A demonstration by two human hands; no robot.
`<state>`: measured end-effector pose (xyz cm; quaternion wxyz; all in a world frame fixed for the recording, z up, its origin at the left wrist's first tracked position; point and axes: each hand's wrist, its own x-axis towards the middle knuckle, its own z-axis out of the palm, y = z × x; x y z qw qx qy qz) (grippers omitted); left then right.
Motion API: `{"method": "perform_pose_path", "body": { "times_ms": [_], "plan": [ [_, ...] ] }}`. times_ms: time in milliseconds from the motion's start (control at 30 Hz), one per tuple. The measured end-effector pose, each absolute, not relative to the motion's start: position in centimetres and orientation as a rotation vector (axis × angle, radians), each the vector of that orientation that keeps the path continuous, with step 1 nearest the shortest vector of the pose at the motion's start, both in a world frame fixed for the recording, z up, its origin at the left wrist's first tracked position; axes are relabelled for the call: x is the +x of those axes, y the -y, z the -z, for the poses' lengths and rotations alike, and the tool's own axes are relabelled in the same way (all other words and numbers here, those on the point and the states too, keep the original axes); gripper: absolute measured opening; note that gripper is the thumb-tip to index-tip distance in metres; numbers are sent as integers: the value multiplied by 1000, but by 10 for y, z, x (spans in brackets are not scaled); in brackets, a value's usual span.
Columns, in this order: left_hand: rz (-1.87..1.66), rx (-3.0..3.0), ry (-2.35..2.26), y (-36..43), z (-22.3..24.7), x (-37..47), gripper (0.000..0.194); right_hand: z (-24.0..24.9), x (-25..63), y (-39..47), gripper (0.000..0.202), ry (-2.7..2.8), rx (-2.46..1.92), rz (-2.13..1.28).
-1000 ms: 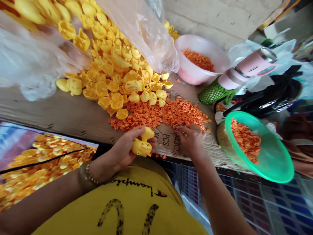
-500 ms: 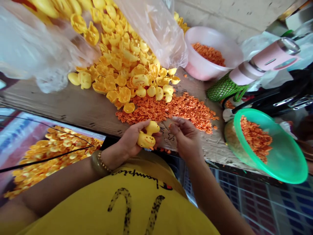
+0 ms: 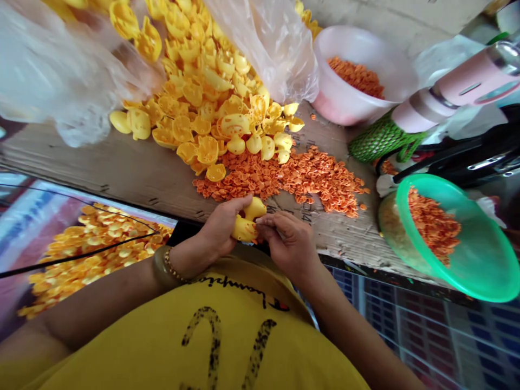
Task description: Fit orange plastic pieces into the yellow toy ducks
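Note:
Low in front of my body, my left hand point(image 3: 221, 227) is wrapped round yellow duck-shaped plastic pieces point(image 3: 245, 228). The fingers of my right hand point(image 3: 290, 241) are pinched together against the right side of these pieces; whatever is between the fingertips is too small and hidden to name. Just beyond both hands lies a spread of small orange pieces point(image 3: 325, 181) on the cardboard-covered table point(image 3: 81, 162). Behind them rises a large heap of yellow duck parts point(image 3: 195, 92), many of them hollow halves.
Clear plastic bags point(image 3: 280, 49) flank the heap. At the right are a white bowl point(image 3: 337, 103) and a tilted green bowl point(image 3: 483, 260), both with orange pieces, and a pink bottle point(image 3: 459, 81) in a green net. More yellow parts point(image 3: 101, 244) lie below the table edge at left.
My right hand has moved left from beside the orange pieces to the yellow pieces, its fingertips now against them. My left hand keeps its hold. The view has shifted slightly.

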<state>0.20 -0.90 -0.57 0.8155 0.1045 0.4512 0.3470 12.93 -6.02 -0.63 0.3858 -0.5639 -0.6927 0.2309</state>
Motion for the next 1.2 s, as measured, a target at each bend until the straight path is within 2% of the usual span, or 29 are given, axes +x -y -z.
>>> {"method": "perform_pose_path", "body": {
  "times_ms": [133,467,667,900,1067,1200],
  "plan": [
    [-768,239,-1011,11,3,2,14,-1,129,61,19,1973,-1456,-468],
    [-741,233,-1055,13,-1,-1,19,-6,120,65,27,2180,-1473,-242],
    [-672,160,-975,13,-2,-3,22,1,117,71,26,2078,-1394,-292],
    [-791,202,-974,14,3,-5,15,19,116,68,22,1923,-1280,-368],
    [-786,253,-946,15,6,-12,16,7,129,73,25,1652,-1297,-759],
    [-843,366,-924,20,1,-15,24,-8,137,79,19,1554,-1483,-734]
  ]
}}
